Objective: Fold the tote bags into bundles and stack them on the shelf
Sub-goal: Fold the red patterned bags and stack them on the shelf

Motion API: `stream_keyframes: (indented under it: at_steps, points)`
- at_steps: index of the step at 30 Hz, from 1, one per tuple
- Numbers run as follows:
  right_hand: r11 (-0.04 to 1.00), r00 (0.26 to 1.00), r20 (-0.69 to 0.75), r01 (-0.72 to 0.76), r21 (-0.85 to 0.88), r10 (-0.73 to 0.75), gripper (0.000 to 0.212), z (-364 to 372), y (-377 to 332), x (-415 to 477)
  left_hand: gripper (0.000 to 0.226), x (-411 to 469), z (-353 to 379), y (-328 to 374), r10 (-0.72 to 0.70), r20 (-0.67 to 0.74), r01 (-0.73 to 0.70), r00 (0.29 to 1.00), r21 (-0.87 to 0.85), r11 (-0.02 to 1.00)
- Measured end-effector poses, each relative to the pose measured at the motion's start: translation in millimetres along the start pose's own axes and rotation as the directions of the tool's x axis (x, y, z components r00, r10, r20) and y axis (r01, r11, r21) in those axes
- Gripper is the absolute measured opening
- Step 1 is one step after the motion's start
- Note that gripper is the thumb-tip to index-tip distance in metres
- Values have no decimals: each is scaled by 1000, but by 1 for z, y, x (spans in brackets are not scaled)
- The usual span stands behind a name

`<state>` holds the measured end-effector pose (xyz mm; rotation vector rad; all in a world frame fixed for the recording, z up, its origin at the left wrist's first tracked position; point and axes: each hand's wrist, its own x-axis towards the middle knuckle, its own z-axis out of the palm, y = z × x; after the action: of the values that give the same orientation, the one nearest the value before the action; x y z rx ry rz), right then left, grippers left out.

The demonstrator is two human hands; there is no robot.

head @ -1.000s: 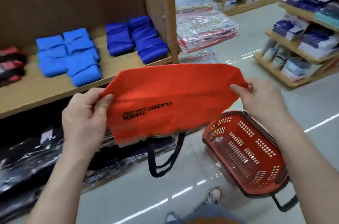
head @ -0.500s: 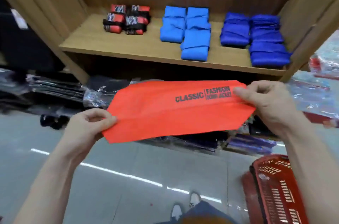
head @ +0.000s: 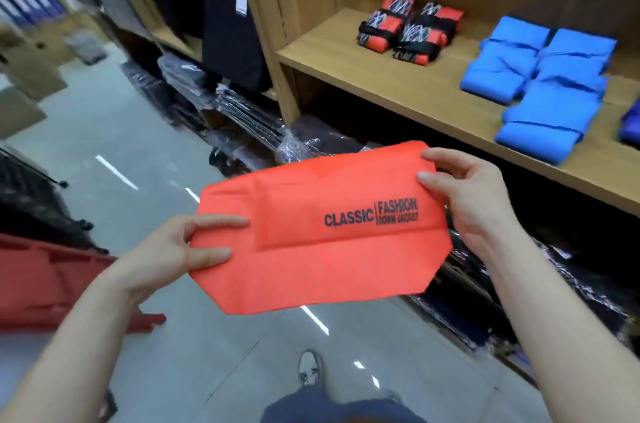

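Now the view stands further left than half a second ago: a red plastic object [head: 45,284] lies low at the left edge on the grey floor [head: 104,131], and the wooden shelf [head: 346,55] has slid to the upper right, with the red-and-black bundles [head: 408,29] on its left part and the blue bundles [head: 540,83] further right. The orange tote bag [head: 311,249] shows more of its face than before, a straight crease now running below the print.

The left hand [head: 162,256] grips the bag's left end, two digits lying flat on the near face one above the other, the remaining fingers hidden behind the cloth. The right hand [head: 474,200] pinches the right end near its top corner, thumb pressed on the near face, forefinger curled over the upper edge.

The bag is held in the air between the two hands, below the shelf and clear of it, folded into a flat band whose ends taper at the corners. Its long axis runs left to right, tilted so that the right end sits higher and nearer the shelf. The black print sits toward the right end and reads upright along that axis
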<state>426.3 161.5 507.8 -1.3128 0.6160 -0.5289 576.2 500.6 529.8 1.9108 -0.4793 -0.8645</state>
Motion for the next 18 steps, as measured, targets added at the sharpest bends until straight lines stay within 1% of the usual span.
stream_keyframes:
  at_steps: [1, 2, 4, 5, 7, 10, 12, 14, 15, 16, 17, 18]
  points:
    - [999, 998, 46, 35, 7, -35, 38, 9, -3, 5, 54, 3, -5, -5, 4, -96, -7, 995, -38, 999]
    - [998, 992, 109, 66, 20, -68, 43, 17, -6, 10, 55, 8, -11, -9, 5, -196, -31, 981, -133, 991]
    - [994, 965, 238, 106, 23, -108, 52, 31, -9, 19, 53, 24, -25, -16, -41, -367, -111, 929, -383, 917]
    - [993, 951, 289, 116, 8, -114, 57, 37, -9, 24, 49, 35, -32, -17, -85, -429, -140, 899, -466, 874]
    - [991, 925, 364, 131, -38, -108, 64, 50, -10, 35, 42, 60, -47, -18, -164, -496, -152, 852, -535, 831]
    - [976, 898, 432, 163, -145, -86, 77, 74, -11, 52, 40, 102, -71, -14, -209, -532, -162, 821, -567, 808]
    - [965, 873, 485, 169, -201, -51, 86, 89, -13, 64, 44, 125, -89, -11, -143, -578, -218, 804, -510, 832]
    - [959, 860, 509, 149, -241, -6, 90, 103, -14, 77, 56, 145, -106, -6, 9, -629, -281, 777, -335, 899]
    - [960, 885, 466, 126, -251, 6, 87, 107, -14, 82, 61, 152, -110, -4, 96, -639, -312, 763, -234, 921]
    - [962, 929, 371, 109, -251, -9, 81, 115, -12, 90, 64, 164, -118, 2, 179, -631, -345, 755, -150, 927]
    - [958, 969, 243, 105, -268, -38, 74, 118, -10, 95, 66, 171, -121, 7, 247, -625, -377, 741, -82, 923]
    - [949, 989, 114, 121, -292, -91, 67, 124, -9, 100, 66, 182, -125, 14, 301, -622, -406, 723, -30, 913]
